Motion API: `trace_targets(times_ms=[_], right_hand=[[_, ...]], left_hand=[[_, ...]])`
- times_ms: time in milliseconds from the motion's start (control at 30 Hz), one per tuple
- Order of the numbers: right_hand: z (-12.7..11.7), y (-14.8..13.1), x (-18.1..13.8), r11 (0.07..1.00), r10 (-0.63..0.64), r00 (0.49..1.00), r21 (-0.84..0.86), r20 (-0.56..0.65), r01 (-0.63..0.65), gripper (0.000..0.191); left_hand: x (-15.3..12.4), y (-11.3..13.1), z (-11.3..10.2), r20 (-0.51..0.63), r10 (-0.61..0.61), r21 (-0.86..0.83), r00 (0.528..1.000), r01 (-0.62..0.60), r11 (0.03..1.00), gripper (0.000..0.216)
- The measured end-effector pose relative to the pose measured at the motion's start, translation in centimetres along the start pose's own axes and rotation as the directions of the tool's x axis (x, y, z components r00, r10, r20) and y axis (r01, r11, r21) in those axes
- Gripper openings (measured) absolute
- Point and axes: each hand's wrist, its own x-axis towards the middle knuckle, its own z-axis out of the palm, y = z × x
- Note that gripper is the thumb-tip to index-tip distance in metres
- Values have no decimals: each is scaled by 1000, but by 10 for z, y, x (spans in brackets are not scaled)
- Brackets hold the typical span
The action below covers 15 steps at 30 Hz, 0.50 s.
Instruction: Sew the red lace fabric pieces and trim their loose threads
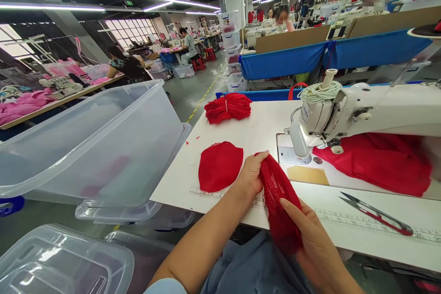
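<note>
My left hand [251, 175] grips the upper end of a folded red lace piece [277, 197] at the front edge of the white sewing table [262, 128]. My right hand [312, 239] holds the lower part of the same piece, thumb laid over it. A flat red lace piece [219, 166] lies just left of my left hand. A tied bundle of red pieces [228, 107] sits farther back. The white sewing machine [347, 110] stands to the right with red fabric [382, 161] under its arm.
Red-handled thread snips [377, 214] lie on the table at the right, by a printed ruler strip. A tilted clear plastic bin [99, 142] stands to the left, with a clear lid [62, 262] below it. Other people work at benches behind.
</note>
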Motion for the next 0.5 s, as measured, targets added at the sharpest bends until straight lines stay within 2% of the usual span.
trace_targets(times_ms=[33, 100, 167, 233, 267, 333, 400, 500], right_hand=[[-2, -3, 2, 1000, -12, 1000, 1, 26, 12, 40], [-8, -10, 8, 999, -46, 997, 12, 65, 45, 39], [-12, -17, 13, 996, -83, 994, 19, 74, 82, 40], [-14, -22, 16, 996, -85, 993, -1, 86, 86, 40], [-14, -24, 16, 996, -83, 992, -18, 93, 85, 39], [-13, -25, 15, 996, -72, 993, -52, 96, 78, 38], [-11, -26, 14, 994, -71, 994, -74, 84, 77, 37], [-11, -28, 14, 994, -44, 996, -101, 83, 52, 35]], left_hand=[[-2, 0, -1, 16, -56, -1, 998, 56, 998, 29], [-11, -2, -5, 121, -193, 14, 974, 192, 981, 27], [-21, -5, -11, 296, -290, 64, 910, 284, 957, 30], [-32, -9, -17, 420, -258, 113, 870, 232, 966, 36], [-36, -11, -19, 451, -218, 126, 866, 180, 976, 38], [-41, -13, -21, 467, -141, 146, 873, 81, 986, 39], [-43, -13, -20, 440, -108, 168, 892, 37, 985, 35], [-43, -10, -17, 381, -135, 166, 915, 76, 983, 36]])
